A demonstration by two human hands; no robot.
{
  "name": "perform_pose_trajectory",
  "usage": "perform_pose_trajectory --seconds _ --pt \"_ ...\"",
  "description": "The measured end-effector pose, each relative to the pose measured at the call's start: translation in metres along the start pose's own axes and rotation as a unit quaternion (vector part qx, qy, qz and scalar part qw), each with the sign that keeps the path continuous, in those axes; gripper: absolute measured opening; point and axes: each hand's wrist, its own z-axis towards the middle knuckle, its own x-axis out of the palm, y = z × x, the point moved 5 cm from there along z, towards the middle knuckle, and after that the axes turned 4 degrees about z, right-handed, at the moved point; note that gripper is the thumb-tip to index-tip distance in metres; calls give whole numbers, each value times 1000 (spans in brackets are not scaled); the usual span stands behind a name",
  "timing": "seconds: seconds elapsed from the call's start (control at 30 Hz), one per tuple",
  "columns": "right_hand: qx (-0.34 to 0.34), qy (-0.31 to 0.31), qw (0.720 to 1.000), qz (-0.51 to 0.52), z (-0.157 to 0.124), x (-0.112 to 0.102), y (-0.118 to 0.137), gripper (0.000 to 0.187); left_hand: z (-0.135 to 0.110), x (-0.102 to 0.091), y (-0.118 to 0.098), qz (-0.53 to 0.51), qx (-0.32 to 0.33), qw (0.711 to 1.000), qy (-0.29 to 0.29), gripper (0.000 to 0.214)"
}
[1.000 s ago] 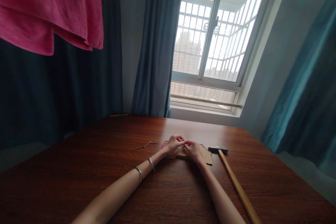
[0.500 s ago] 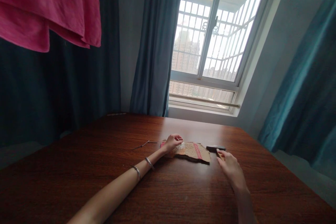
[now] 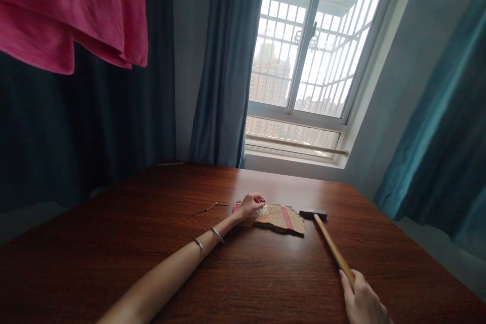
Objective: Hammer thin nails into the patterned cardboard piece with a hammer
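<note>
A torn piece of cardboard (image 3: pixel 275 218) with printed pink bands lies on the table in front of me. My left hand (image 3: pixel 251 207) rests over its left part, fingers curled together in a pinch. Whatever they hold is too small to make out. To the right is a hammer (image 3: pixel 334 249) with a dark head and a long wooden handle. Its head appears to lie on the table just beyond the cardboard's right edge. My right hand (image 3: pixel 363 297) is wrapped around the handle near its lower end.
Thin dark metal rods (image 3: pixel 210 207) lie left of the cardboard on the brown wooden table (image 3: pixel 243 273). A pink cloth (image 3: pixel 76 15) hangs at upper left. Blue curtains (image 3: pixel 224 71) and a window (image 3: pixel 299 61) stand behind the table.
My right hand has slid back from near the hammer's head to the lower end of its handle. The left hand and the cardboard stay in place.
</note>
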Motion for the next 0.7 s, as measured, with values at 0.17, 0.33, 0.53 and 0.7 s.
perform_pose_trajectory --seconds 0.17,0.33,0.53,0.7 --pt "24 -11 995 99 6 -4 -1 46 1 1 2 -6 8 1000 11 24" --pt "51 -48 908 413 4 5 12 59 3 4 8 -8 26 1000 10 27" --pt "82 140 750 641 -19 13 63 67 4 5 9 7 12 1000 16 26" --pt "70 162 722 668 -34 9 93 70 3 4 7 -5 12 1000 11 25"
